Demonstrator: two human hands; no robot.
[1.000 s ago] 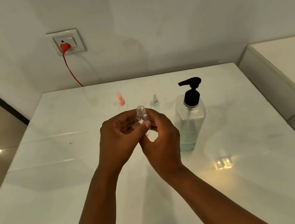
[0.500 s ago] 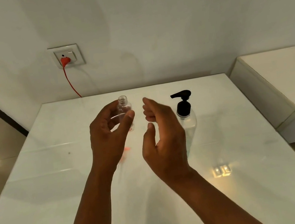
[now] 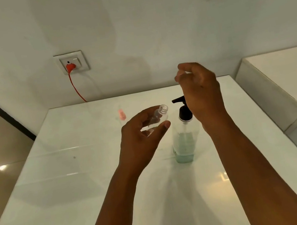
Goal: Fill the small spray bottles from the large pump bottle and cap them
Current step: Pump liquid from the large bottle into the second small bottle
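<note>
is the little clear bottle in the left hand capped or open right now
Open. The small bottle gripped in the left hand shows a bare threaded neck with no spray top. It looks empty, though the blur leaves that uncertain.

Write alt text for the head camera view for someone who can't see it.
A person's left hand holds an uncapped small clear spray bottle above a white table, its open neck tilted toward a large pump bottle partly filled with pale green liquid. The right hand is raised over the black pump head, fingers loosely curled.
</note>
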